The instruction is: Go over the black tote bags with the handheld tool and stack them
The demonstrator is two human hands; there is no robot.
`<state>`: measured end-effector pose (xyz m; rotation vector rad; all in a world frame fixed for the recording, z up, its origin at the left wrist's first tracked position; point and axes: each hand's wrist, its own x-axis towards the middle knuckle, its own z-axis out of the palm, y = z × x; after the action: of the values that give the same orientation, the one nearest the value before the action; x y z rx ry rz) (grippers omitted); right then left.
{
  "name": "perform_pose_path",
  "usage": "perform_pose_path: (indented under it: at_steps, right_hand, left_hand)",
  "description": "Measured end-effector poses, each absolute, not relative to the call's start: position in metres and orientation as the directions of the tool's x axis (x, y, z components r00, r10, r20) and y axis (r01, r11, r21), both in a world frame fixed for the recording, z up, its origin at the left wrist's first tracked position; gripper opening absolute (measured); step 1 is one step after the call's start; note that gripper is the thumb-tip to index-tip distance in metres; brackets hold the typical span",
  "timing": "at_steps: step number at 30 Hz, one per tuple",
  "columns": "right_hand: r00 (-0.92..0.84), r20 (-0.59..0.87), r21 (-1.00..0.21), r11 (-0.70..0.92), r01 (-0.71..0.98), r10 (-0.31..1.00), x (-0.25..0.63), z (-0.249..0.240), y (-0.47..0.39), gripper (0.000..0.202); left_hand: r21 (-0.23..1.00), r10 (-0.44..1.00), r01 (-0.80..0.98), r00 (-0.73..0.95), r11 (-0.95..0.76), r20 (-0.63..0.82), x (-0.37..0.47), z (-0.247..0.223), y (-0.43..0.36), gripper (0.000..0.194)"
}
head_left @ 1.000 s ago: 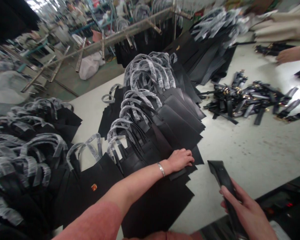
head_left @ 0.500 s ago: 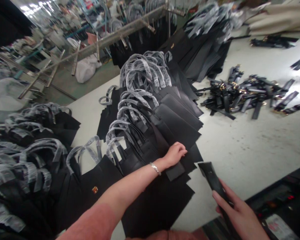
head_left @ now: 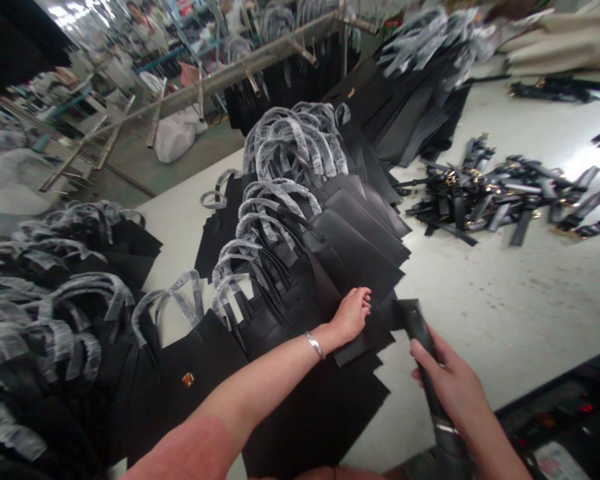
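My left hand (head_left: pixel 353 315), with a silver bracelet at the wrist, lies over the near end of a stack of black bags (head_left: pixel 357 250). Its fingers are curled closed at the edge of a black bag piece (head_left: pixel 354 350); the thumb and grip are partly hidden. My right hand (head_left: pixel 447 373) is wrapped round a long black piece (head_left: pixel 420 330) with a wide, flat end and a silver band lower down; its exact kind is unclear. That flat end is at the right edge of the bags, near my left hand. Clear wrapping covers the bag handles (head_left: pixel 240 250).
More black bags with wrapped handles (head_left: pixel 65 293) fill the left side. Black straps with gold-coloured fittings (head_left: pixel 490 190) are heaped on the pale table (head_left: pixel 485 293). Behind the table stands a metal rack (head_left: pixel 220 73). Beige material (head_left: pixel 570 43) lies at the far right.
My right hand has moved up and left, bringing the flat end of the black piece to the bags' edge. The left hand has barely shifted, its fingers slightly looser. The view has moved slightly.
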<state>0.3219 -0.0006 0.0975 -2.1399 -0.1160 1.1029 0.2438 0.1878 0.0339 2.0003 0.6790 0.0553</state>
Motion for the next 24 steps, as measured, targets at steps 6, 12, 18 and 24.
perform_pose_path:
  at_steps: [6, 12, 18, 24]
  right_hand:
    - [0.572, -0.749, -0.558, -0.783, -0.275, 0.333, 0.333, 0.108, -0.035, 0.081]
    - [0.59, -0.725, -0.576, -0.783, -0.235, 0.356, 0.34, 0.113, -0.02, 0.083]
    - [0.609, -0.669, -0.668, -0.704, -0.242, 0.426, 0.353, 0.108, -0.002, 0.079]
    - [0.584, -0.689, -0.676, -0.671, -0.306, 0.429, 0.358, 0.096, -0.01, 0.079]
  left_hand:
    - [0.682, 0.408, 0.444, 0.884, -0.582, -0.228, 0.259, 0.043, 0.196, 0.041]
    - [0.512, 0.321, 0.342, 0.938, -0.788, -0.132, 0.304, 0.052, 0.218, 0.025]
    - [0.429, 0.172, 0.203, 0.979, -0.88, -0.11, 0.346, 0.04, 0.235, 0.013]
    - [0.401, 0.117, 0.163, 0.984, -0.901, -0.136, 0.361, 0.031, 0.241, 0.021]
